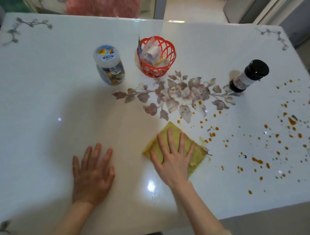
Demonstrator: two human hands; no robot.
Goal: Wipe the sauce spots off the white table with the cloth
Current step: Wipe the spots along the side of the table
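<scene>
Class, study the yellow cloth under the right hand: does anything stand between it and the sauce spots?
Nothing visible does. The sauce spots start just right of the cloth on bare table; the dark bottle stands farther back.

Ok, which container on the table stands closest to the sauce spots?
The dark bottle with the black cap, far right; the white-lidded jar and red basket stand farther left.

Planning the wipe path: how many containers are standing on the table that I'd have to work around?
3: a clear jar far centre-left, a red basket to its right, a dark bottle further right beside the sauce spots. None appears hidden.
</scene>
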